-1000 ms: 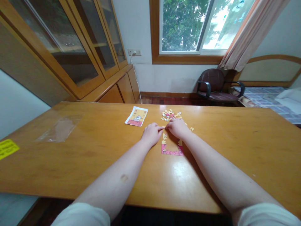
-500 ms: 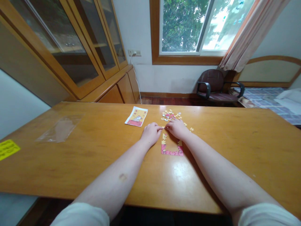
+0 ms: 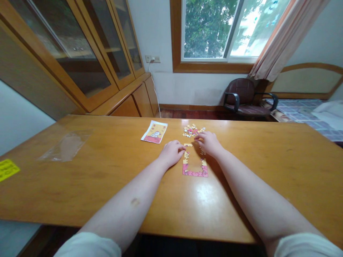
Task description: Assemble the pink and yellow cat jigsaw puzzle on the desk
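While the left side of the partly joined puzzle frame is flanked by the left hand, its upper right part is overhung by the right hand. The fingers of the left hand are loosely bent, with their tips brought to or just beside the yellow pieces of the left edge; whether a piece is gripped cannot be told. The fingers of the right hand are partly curled near the heap of loose pieces; what, if anything, is pinched between them cannot be made out. The frame is laid flat on the tabletop, between the forearms, its lower edge formed of pink pieces and its sides of yellow ones higher up. At its top left, a short yellow strip is set. Beyond the strip, the heap is spread. To the left, a printed picture sheet is placed, and farther left a clear plastic bag is laid flat.
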Tool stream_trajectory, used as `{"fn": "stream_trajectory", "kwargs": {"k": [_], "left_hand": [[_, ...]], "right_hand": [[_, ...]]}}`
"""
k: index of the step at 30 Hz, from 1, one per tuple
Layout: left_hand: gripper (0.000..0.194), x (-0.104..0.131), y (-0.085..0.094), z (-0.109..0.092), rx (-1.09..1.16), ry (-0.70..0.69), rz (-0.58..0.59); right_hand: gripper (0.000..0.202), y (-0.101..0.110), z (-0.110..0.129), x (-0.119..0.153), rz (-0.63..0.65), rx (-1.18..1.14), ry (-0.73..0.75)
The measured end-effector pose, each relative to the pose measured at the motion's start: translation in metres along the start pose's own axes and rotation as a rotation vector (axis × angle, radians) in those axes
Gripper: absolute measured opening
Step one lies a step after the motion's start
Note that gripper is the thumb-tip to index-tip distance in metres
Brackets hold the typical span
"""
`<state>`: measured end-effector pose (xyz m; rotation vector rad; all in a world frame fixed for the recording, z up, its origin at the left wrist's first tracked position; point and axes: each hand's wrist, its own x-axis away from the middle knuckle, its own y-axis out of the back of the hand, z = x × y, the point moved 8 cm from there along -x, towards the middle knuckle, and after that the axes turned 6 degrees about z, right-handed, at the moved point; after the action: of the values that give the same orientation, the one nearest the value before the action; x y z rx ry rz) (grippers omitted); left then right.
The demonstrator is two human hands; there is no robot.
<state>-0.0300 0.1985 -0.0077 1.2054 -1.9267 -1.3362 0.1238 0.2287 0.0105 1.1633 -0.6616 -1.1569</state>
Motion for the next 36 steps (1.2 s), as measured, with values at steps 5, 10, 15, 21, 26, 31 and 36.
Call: {"fn": "stream_trajectory", "kwargs": {"k": [5,10,15,21,26,31,36], "left_hand": [[0.018,0.002,0.001,-0.005,0.006,-0.039,0.038],[0.018,0.002,0.0,-0.004,0.034,-0.026,0.049],[0.023,0.001,0.004,0.003,0.091,0.036,0.004],[0.02,0.001,0.006,0.008,0.094,0.091,0.015],[0.021,0.002,0.002,0.002,0.094,0.013,0.056],[0.023,0.002,0.001,-0.002,0.065,0.003,0.072],[0.022,0.003,0.001,-0.002,0.057,0.013,0.082]], "right_hand": [[0.015,0.078,0.005,0.015,-0.249,-0.085,0.056],[0.026,0.162,0.008,0.049,-0.521,-0.128,-0.072],[0.026,0.12,-0.03,0.049,-0.205,-0.04,-0.265],[0.026,0.042,-0.077,0.05,-0.11,0.169,-0.332],[0.026,0.009,-0.07,0.043,0.039,0.196,-0.135],[0.028,0.004,-0.067,0.041,0.044,0.191,-0.09],[0.025,0.001,-0.069,0.041,0.042,0.167,-0.091]]}}
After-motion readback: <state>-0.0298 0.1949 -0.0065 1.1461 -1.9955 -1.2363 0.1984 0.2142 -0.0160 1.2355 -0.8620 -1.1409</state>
